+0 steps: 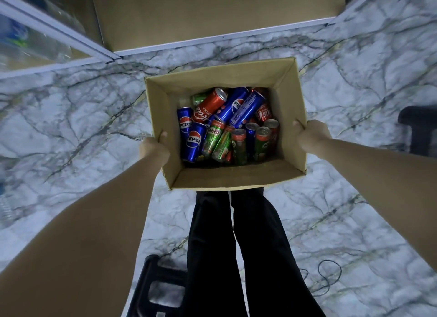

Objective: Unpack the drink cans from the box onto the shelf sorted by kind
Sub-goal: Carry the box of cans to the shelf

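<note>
**Both hands on the box**

Our left hand (153, 148) and right hand (311, 135) grip opposite walls of the open cardboard box (289, 118) above the marble floor (82, 118). Pepsi cans (194, 139), Coca-Cola cans (210, 105) and Milo cans (214, 137) are jumbled inside.

Dim, cool indoor lighting; wide-angle view with strong edge distortion.
The marble floor (71, 127) is evenly lit with soft, weak shadows. Small highlights glint on the cans (227, 125) inside the box (236, 174); the box interior is darker at its near wall. Far-left shelf (35, 39) contents are blurred. Straight lines bow toward the frame edges.
</note>
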